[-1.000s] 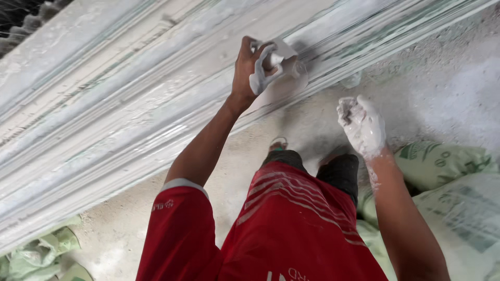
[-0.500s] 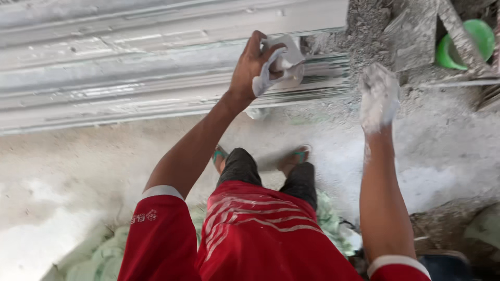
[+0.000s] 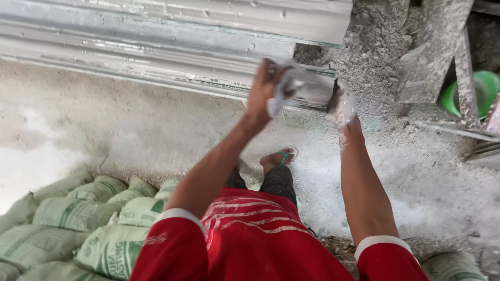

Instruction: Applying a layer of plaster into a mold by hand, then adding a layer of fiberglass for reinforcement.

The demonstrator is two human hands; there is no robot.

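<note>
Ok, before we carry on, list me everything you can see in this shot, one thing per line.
long moulded plaster strips: a stack, grey-white, lying across the top of the view
cloth: one, grey-white and blurred, at the strips' right end, between both hands
sacks: several, pale green, piled lower left; one more at the lower right corner
bucket: one, green, upper right, partly hidden behind grey boards
floor: grey, dusted white, with loose rubble near the strips' end
sandal: one, green strap, on the foot below the hands
shirt: one, red with white stripes, bottom centre
left hand: fingers closed on the cloth
right hand: coated white, at the cloth's other end
</note>
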